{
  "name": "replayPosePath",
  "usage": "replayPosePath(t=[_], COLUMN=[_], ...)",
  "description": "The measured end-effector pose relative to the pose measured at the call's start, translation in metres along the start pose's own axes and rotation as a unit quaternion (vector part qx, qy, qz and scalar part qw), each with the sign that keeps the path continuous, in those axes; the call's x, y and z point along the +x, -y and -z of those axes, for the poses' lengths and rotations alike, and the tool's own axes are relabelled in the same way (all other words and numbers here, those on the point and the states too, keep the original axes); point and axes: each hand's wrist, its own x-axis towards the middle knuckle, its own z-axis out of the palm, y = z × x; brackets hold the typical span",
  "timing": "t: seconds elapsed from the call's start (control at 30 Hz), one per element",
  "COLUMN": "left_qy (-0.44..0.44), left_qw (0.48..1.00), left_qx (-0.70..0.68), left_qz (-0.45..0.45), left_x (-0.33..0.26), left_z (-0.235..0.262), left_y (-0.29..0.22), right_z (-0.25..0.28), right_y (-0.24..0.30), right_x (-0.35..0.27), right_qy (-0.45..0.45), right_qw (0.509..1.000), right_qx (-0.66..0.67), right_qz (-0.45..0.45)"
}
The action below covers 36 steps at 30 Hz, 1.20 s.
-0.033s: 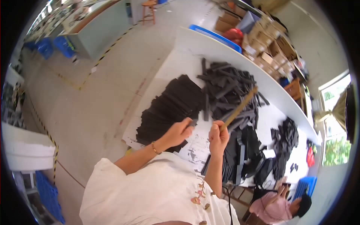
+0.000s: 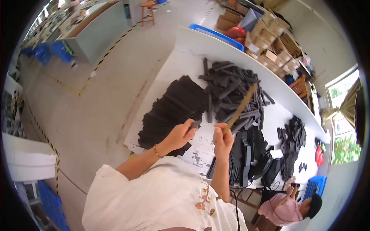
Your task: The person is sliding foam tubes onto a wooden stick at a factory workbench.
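Observation:
My right hand [image 2: 223, 141] is closed around the lower end of a flat yellowish-brown stick [image 2: 242, 107], which slants up and away to the right. Pinched between the thumb and fingers of my left hand [image 2: 181, 135] is a small dark grey strip [image 2: 195, 124], mostly covered by the fingers. Both hands are close together above the white table [image 2: 202, 144], with a small gap between them. Just beyond my left hand lies a spread of overlapping black strips [image 2: 169, 107]. Behind the stick is a loose heap of dark grey strips [image 2: 231, 86].
More black pieces [image 2: 243, 154] are stacked right of my right hand, with another black heap [image 2: 293, 136] farther right. A raised white panel [image 2: 266, 69] borders the table's far side. Beyond it are cardboard boxes [image 2: 266, 34]. A person in pink [image 2: 281, 208] sits at lower right.
The stick in my right hand has tipped slightly to the left and stands a little steeper. My left hand keeps its grip on the grey strip.

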Motion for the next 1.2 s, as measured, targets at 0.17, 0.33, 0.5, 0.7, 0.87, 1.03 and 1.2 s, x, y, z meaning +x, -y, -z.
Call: replayPosePath(t=[0.17,0.33,0.5,0.7,0.87,1.03,1.2], left_qy=[-0.01,-0.046,-0.041,-0.021,-0.012,-0.031,-0.016], left_qw=[0.99,0.954,0.964,0.981,0.944,0.956,0.969], left_qx=[0.103,0.217,0.19,-0.193,-0.309,-0.269,-0.222], left_qz=[-0.1,-0.202,-0.181,0.007,0.115,0.113,0.105], left_x=[0.007,0.003,0.0,-0.003,-0.004,-0.002,0.0], left_z=[-0.01,-0.015,-0.015,-0.017,-0.009,-0.006,-0.003], left_y=[0.003,-0.004,-0.006,-0.001,0.001,0.007,0.006], right_z=[-0.007,-0.007,-0.013,-0.019,-0.015,-0.016,-0.006], right_y=[0.015,0.013,0.009,0.009,0.001,0.01,0.006], right_x=[-0.016,-0.024,-0.029,-0.032,-0.032,-0.03,-0.024], right_qy=[0.017,0.003,0.004,-0.019,-0.026,-0.063,-0.006], right_qw=[0.994,0.997,0.993,0.996,0.994,0.964,0.921], right_qx=[-0.102,-0.075,-0.108,-0.075,-0.095,-0.235,-0.338], right_qz=[0.02,-0.007,-0.046,-0.048,-0.036,0.111,0.192])
